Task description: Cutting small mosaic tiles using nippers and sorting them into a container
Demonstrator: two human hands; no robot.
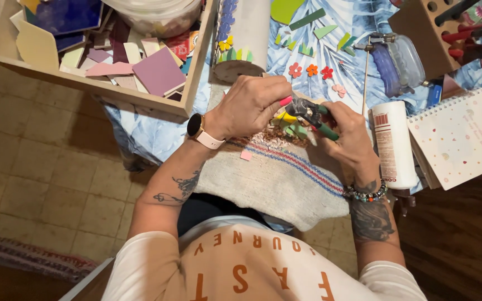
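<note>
My left hand, with a watch on the wrist, pinches a small yellow tile piece over a grey striped cloth. My right hand, with a beaded bracelet, grips green-handled tile nippers, whose jaws meet the yellow piece. Small chips and a pink fragment lie on the cloth beneath both hands.
A wooden tray of coloured tiles sits at the upper left. A white cylinder decorated with tile flowers lies ahead. Right of my hands are a white glue bottle, a spiral notebook, a clear jar and a wooden tool holder.
</note>
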